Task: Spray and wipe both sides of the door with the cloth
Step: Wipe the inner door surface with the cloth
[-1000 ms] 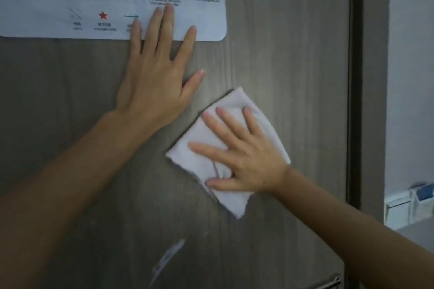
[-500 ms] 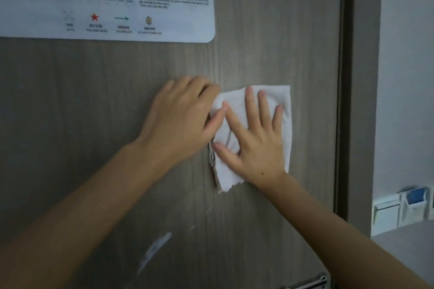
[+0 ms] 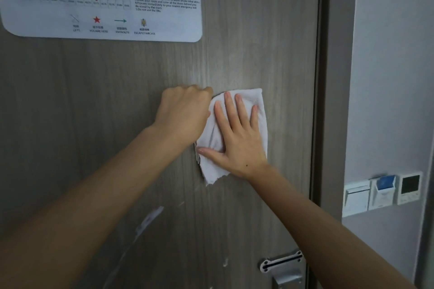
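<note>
- One white cloth point(image 3: 257, 110) lies flat against the grey wood-grain door point(image 3: 258, 30), just right of the frame's middle, its lower edge ragged.
- Two hands work at it. The right hand point(image 3: 237, 141) presses the cloth to the door with four straight fingers spread upward and the thumb stretched toward 9 o'clock.
- The left hand point(image 3: 185, 115) sits at 9 o'clock from the cloth, knuckles up, fingers curled at the cloth's left edge; whether they pinch the fabric I cannot tell.
- One white smear point(image 3: 150, 218) marks the door at 7 o'clock from the cloth.
- One metal latch plate point(image 3: 283, 265) is fixed at 5 o'clock, near the door's edge.
- One laminated fire-escape notice point(image 3: 101, 0) hangs at 11 o'clock.
- Three white wall panels point(image 3: 381, 193) sit in a row at 4 o'clock, past the door frame point(image 3: 338, 77); the middle one holds a blue card.
</note>
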A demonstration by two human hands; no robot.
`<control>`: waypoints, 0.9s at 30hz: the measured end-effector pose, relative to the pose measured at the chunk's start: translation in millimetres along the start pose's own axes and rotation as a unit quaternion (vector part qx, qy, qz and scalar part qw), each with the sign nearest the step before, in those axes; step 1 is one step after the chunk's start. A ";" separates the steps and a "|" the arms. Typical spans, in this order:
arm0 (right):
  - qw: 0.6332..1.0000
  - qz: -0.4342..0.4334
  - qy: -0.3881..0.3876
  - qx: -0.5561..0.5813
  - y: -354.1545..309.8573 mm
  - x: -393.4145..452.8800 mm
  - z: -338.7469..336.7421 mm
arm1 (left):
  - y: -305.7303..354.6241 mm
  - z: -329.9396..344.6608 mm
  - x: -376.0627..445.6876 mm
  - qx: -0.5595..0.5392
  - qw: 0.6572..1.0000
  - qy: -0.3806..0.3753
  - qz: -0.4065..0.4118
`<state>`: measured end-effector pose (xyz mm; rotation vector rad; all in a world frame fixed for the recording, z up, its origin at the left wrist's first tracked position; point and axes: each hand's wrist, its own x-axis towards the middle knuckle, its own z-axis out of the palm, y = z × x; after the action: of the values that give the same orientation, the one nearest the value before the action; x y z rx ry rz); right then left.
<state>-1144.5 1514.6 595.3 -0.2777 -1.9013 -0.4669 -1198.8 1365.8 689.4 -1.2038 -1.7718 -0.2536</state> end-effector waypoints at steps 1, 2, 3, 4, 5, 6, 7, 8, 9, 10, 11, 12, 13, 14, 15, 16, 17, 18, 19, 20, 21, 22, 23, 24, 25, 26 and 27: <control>1.000 -0.001 -0.009 0.014 0.5 -0.4 -5.0 | -0.3 -0.9 -1.1 -0.007 1.000 0.001 -0.003; 0.999 0.000 -0.018 0.031 0.8 -1.1 -11.2 | -1.2 -1.9 -2.6 -0.032 0.999 0.000 -0.013; 0.998 0.005 -0.027 0.053 0.9 -1.7 -18.5 | -2.3 -2.8 -4.0 -0.071 0.997 -0.003 -0.029; 0.996 0.013 -0.039 0.080 0.3 -2.2 -26.0 | -3.2 -3.2 -4.8 -0.115 0.992 -0.009 -0.047; 0.992 0.024 -0.056 0.107 -1.6 -2.3 -34.6 | -4.1 -3.1 -5.5 -0.158 0.985 -0.018 -0.067; 0.987 0.040 -0.077 0.134 -4.9 -2.3 -43.2 | -4.7 -2.5 -6.3 -0.205 0.974 -0.034 -0.086; 0.980 0.058 -0.101 0.160 -9.6 -2.8 -51.5 | -5.6 -1.5 -7.8 -0.263 0.958 -0.050 -0.106; 0.973 0.075 -0.122 0.184 -16.0 -3.5 -60.1 | -6.4 -0.2 -9.7 -0.332 0.932 -0.062 -0.128; 0.965 0.092 -0.137 0.205 -23.0 -3.9 -68.5 | -6.0 0.5 -12.7 -0.403 0.900 -0.069 -0.148; 0.958 0.108 -0.146 0.221 -30.8 -5.0 -76.6 | -3.9 -0.2 -18.2 -0.464 0.867 -0.074 -0.167; 0.953 0.123 -0.152 0.233 -38.5 -6.7 -83.8 | -1.2 -1.0 -25.2 -0.514 0.834 -0.077 -0.186; 0.950 0.134 -0.152 0.237 -46.0 -9.0 -89.6 | 1.3 -1.8 -33.4 -0.555 0.803 -0.078 -0.203; 0.952 0.138 -0.146 0.230 -52.7 -12.3 -92.9 | 3.6 -2.8 -42.0 -0.589 0.774 -0.077 -0.218; 0.958 0.135 -0.138 0.211 -58.9 -15.6 -95.3 | 6.1 -5.1 -50.5 -0.619 0.747 -0.075 -0.232; 0.965 0.130 -0.128 0.189 -65.3 -19.8 -96.3 | 7.0 -7.8 -59.2 -0.643 0.722 -0.072 -0.243; 0.971 0.122 -0.111 0.170 -70.5 -23.7 -96.5 | 7.0 -10.8 -67.0 -0.660 0.704 -0.069 -0.253; 0.976 0.116 -0.093 0.162 -75.1 -27.5 -95.4 | 5.1 -13.3 -74.6 -0.669 0.694 -0.064 -0.258; 0.977 0.108 -0.076 0.167 -79.1 -30.8 -94.8 | 2.7 -16.5 -81.6 -0.672 0.691 -0.056 -0.259; 0.977 0.097 -0.060 0.182 -81.5 -33.5 -94.1 | 0.9 -20.0 -88.1 -0.671 0.695 -0.048 -0.255; 0.974 0.088 -0.043 0.204 -85.2 -35.5 -93.4 | -2.0 -23.3 -94.9 -0.665 0.702 -0.041 -0.251; 0.969 0.085 -0.029 0.232 -88.7 -36.3 -93.8 | -4.8 -26.4 -101.0 -0.656 0.712 -0.035 -0.248; 0.960 0.085 -0.021 0.266 -93.3 -36.0 -94.1 | -8.7 -28.7 -107.0 -0.648 0.720 -0.029 -0.247; 0.948 0.090 -0.014 0.305 -98.5 -36.2 -93.4 | -12.8 -30.0 -112.8 -0.640 0.727 -0.026 -0.246; 0.934 0.098 -0.009 0.343 -103.8 -36.1 -93.3 | -16.5 -30.6 -117.9 -0.636 0.731 -0.024 -0.246; 0.919 0.112 -0.009 0.377 -110.3 -36.0 -91.9 | -20.9 -31.1 -123.3 -0.631 0.735 -0.026 -0.245; 0.904 0.129 -0.012 0.406 -115.8 -36.0 -90.4 | -24.6 -31.0 -128.0 -0.626 0.740 -0.030 -0.244; 0.890 0.147 -0.018 0.431 -120.8 -35.9 -88.4 | -29.0 -31.1 -133.2 -0.620 0.746 -0.032 -0.240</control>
<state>-1106.3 1368.1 567.3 0.0256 -1.8724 0.5990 -1194.9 1250.5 610.3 -1.5376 -1.9145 -1.9598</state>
